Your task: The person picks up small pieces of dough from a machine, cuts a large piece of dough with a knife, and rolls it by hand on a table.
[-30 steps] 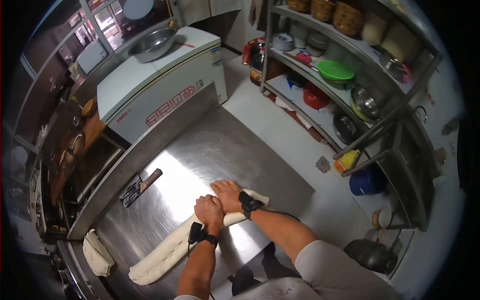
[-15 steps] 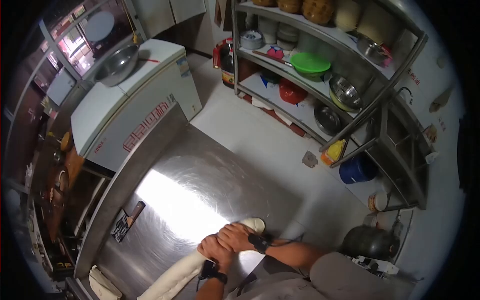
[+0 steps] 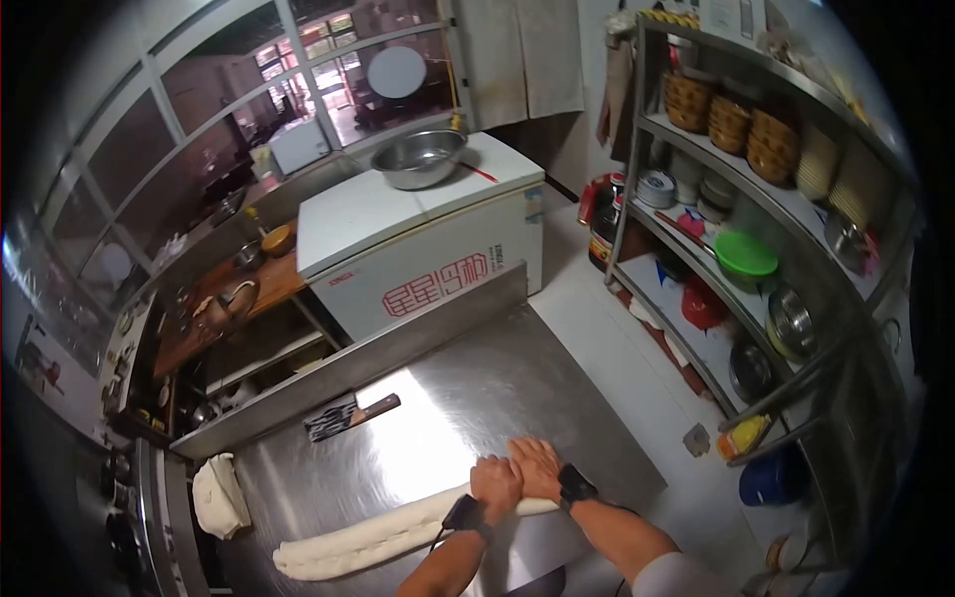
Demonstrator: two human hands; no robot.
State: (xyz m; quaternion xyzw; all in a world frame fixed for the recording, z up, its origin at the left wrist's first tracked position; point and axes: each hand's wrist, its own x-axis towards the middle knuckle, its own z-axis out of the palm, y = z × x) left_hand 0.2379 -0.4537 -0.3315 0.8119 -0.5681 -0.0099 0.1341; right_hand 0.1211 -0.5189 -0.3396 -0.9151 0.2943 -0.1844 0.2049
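Dough roll [image 3: 368, 540] lies on bench [image 3: 557, 398]. Left hand [image 3: 496, 485] and right hand [image 3: 538, 468] touch its right portion; left grip unclear, right grip wide.

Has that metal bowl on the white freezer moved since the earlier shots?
No, the metal bowl sits at the same spot on the freezer, judged against its back edge.

White chest freezer [image 3: 428, 229] beside crowded metal shelving [image 3: 736, 224].

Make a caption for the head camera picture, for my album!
Two bare hands on a long, pale dough roll, atop a shiny steel table.
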